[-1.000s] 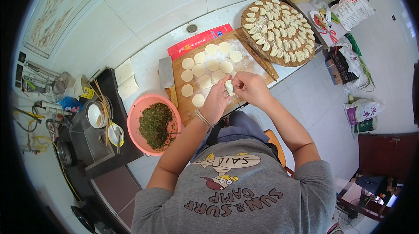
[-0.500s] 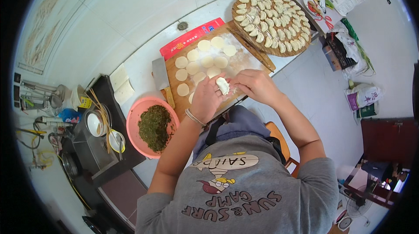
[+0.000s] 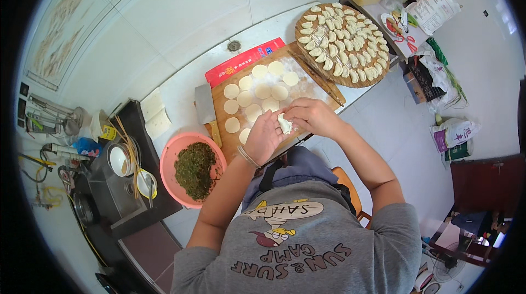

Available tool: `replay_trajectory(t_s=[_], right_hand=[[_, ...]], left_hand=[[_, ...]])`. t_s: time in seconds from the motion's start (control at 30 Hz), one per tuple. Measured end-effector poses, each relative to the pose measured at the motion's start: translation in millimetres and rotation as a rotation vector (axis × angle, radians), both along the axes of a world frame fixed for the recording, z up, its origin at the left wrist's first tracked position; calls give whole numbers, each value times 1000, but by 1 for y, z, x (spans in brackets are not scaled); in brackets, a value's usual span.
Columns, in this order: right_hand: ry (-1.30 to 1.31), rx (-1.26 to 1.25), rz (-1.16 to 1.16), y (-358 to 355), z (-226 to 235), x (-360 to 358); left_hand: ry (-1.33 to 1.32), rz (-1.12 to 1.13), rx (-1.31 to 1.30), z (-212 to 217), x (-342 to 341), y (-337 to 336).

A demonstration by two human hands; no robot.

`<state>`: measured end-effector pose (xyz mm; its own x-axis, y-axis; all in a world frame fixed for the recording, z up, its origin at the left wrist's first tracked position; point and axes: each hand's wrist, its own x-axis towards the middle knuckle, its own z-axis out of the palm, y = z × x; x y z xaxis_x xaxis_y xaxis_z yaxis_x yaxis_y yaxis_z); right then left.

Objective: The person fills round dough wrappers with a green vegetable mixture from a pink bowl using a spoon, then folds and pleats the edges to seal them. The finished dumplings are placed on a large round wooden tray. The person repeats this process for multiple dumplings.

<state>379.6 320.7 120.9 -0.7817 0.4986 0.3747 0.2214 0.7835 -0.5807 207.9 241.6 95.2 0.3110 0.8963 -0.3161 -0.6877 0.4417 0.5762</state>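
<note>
A white folded dumpling [image 3: 284, 124] rests on the fingers of my left hand [image 3: 264, 138], above the near edge of a floured wooden board [image 3: 315, 88]. The fingertips of my right hand [image 3: 314, 118] are pinched together at the dumpling's upper right edge. Several round dough wrappers [image 3: 262, 90] lie spread over the board's left and middle. To the left of my left forearm stands a pink basin [image 3: 167, 181] with chopped green filling [image 3: 195, 169] in it.
A cleaver [image 3: 205, 105] lies along the board's left side. Behind the board is a red package [image 3: 241, 63]. Rolling pins [image 3: 320, 80] lie near its right edge. Beyond, a round board [image 3: 303, 40] carries rows of dumplings. A sink [image 3: 107, 190] with bowls is far left.
The fingertips of my right hand have moved in to the dumpling's edge. My left hand still holds the dumpling. The whole view has shifted slightly.
</note>
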Motion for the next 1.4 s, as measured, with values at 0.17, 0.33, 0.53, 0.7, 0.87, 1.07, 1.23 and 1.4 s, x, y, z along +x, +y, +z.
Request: replay_trajectory(t_s=[0.17,0.33,0.53,0.7,0.87,1.07,1.23,1.4], right_hand=[[-32,-5,-118,-7,-4,-9],[-75,-60,-298,-21,1,-18],[-132,-24,-275,-21,-5,-11],[-16,70,-130,-9,4,4],[35,170,42,2,1,3],[94,117,89,1,-1,-2],[-16,114,8,-5,-1,-3],[-19,33,32,0,-5,2]], left_hand=[[79,20,38,-4,1,-3],[177,-7,107,-1,3,-4],[171,-44,153,-9,2,-3],[117,-58,76,-10,-5,-2],[95,-91,100,1,-3,-4],[84,-116,92,0,-1,-4],[150,-113,100,2,3,-4],[175,-139,95,1,1,-1]])
